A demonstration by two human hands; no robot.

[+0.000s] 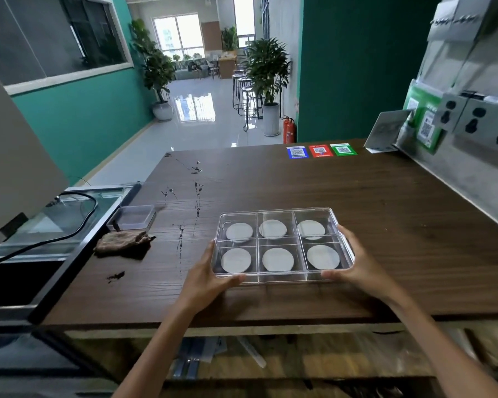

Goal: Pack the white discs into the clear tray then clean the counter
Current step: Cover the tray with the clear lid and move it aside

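Note:
A clear tray (282,278) with several compartments sits on the brown wooden counter (371,214), near its front edge. Each compartment holds one white disc (277,259). My left hand (207,278) grips the tray's near left corner, thumb along the front wall. My right hand (354,264) grips the near right corner and right side. Dark spill streaks (197,193) run across the counter to the left of the tray, with a small dark blot (115,276) nearer the front.
A crumpled brown cloth (122,243) lies at the counter's left edge, beside a small clear box (134,217). Three coloured QR cards (321,151) lie at the far edge. A wall with sockets (483,122) bounds the right side. A glass case (66,219) stands to the left.

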